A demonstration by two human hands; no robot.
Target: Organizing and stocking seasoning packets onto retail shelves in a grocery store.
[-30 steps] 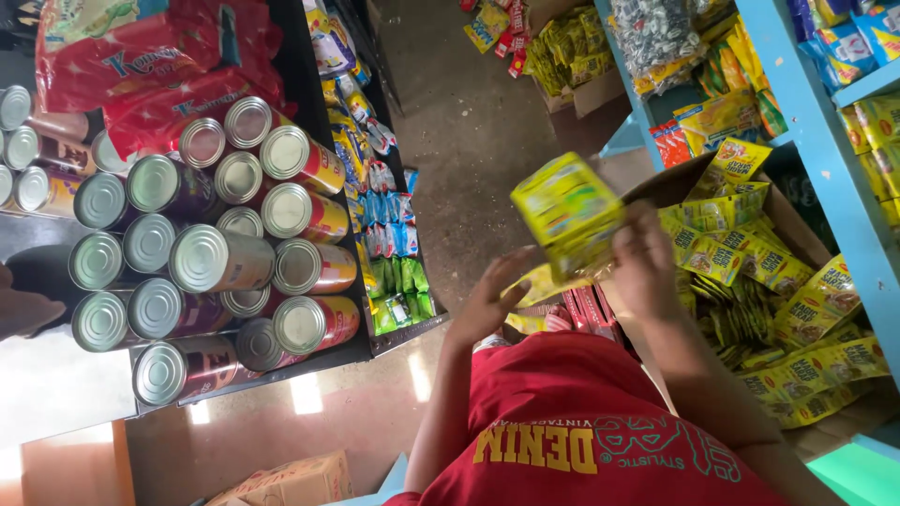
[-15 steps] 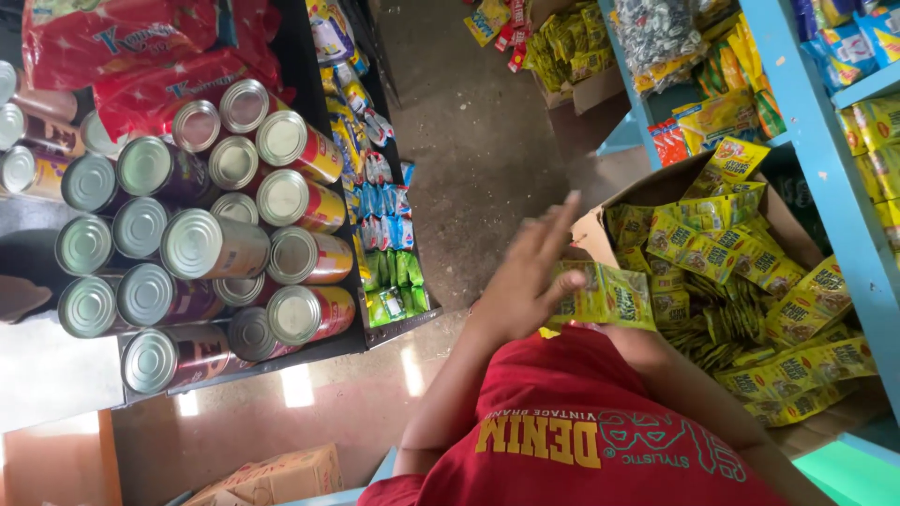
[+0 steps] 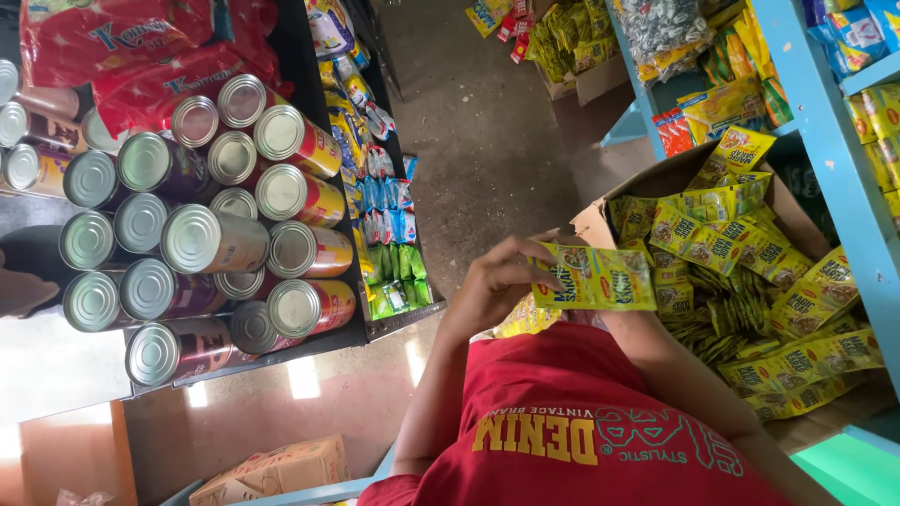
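Note:
My left hand (image 3: 492,281) grips the left end of a strip of yellow and green seasoning sachets (image 3: 600,278), held level in front of my red shirt. My right forearm (image 3: 670,370) runs up under the strip, which hides that hand. Just right of the strip stands an open cardboard box (image 3: 600,220) heaped with several more strips of the same yellow sachets (image 3: 750,281).
A dark shelf (image 3: 309,342) at the left carries several tins lying on their sides and red bags above them. Small hanging sachets line its edge. Blue shelving (image 3: 844,178) with snack packets stands at the right. A cardboard box (image 3: 277,468) sits on the floor below.
The yellow strip, raised high in both hands a second ago, has come down in front of my chest. My left hand, spread open half a second ago, now holds its left end.

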